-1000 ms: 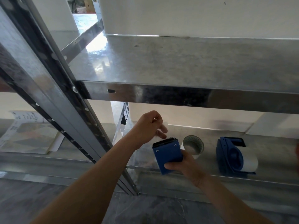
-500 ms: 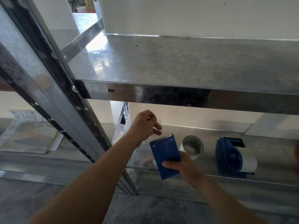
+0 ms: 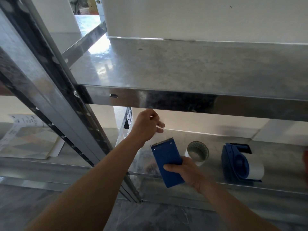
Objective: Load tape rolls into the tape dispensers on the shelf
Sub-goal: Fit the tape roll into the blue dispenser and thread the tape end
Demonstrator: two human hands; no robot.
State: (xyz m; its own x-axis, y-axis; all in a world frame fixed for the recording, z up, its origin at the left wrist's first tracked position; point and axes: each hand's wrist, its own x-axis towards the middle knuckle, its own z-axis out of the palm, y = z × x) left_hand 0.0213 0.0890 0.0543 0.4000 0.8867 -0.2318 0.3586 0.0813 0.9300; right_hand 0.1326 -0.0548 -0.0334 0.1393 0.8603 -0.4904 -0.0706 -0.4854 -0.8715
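Two blue dispensers, one loose tape roll, lower shelf (image 3: 216, 142).

Right hand (image 3: 188, 172) grip closed round the blue tape dispenser (image 3: 166, 159), serrated edge up, at the shelf's front edge. Left hand (image 3: 146, 125) above it, fingers pinched; on what, can't tell. Loose tape roll (image 3: 197, 152) on the shelf; loaded dispenser (image 3: 240, 162) further right. No readable labels.

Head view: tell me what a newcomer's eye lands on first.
The blue tape dispenser gripped in the right hand at centre, serrated edge up, stands out against the grey metal lower shelf. Above and to its left, the left hand pinches something pale and blurred, possibly tape. To the right on the shelf stand a loose tape roll and a second blue dispenser with a white roll in it.
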